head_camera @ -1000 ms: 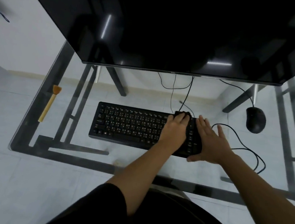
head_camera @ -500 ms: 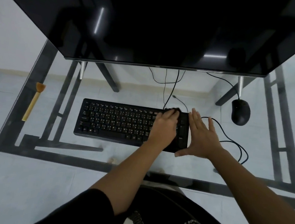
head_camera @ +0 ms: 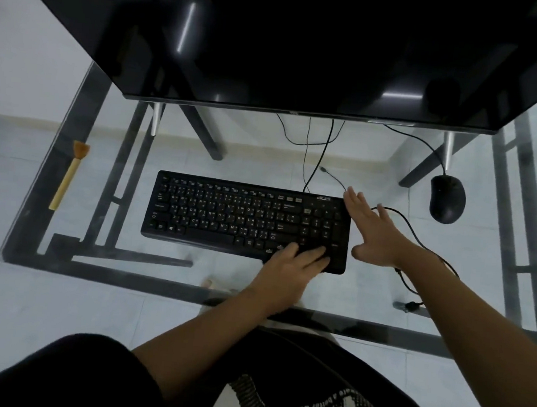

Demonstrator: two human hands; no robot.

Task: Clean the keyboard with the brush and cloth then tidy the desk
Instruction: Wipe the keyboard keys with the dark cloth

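A black keyboard (head_camera: 227, 216) lies on the glass desk (head_camera: 101, 267) in front of me. My left hand (head_camera: 291, 266) presses down on its near right corner, fingers together over the dark cloth, which barely shows against the black keys. My right hand (head_camera: 374, 234) is open with fingers spread, resting against the keyboard's right edge. A brush (head_camera: 68, 178) with a pale wooden handle and orange bristles lies by itself at the desk's far left side.
A large dark monitor (head_camera: 305, 45) fills the back of the desk. A black mouse (head_camera: 446, 199) sits at the right, and its cable (head_camera: 418, 244) loops behind my right hand. The dark desk frame shows through the glass.
My left hand has wiped from the keyboard's far right edge down to its near right corner. My right hand stays against the right edge.
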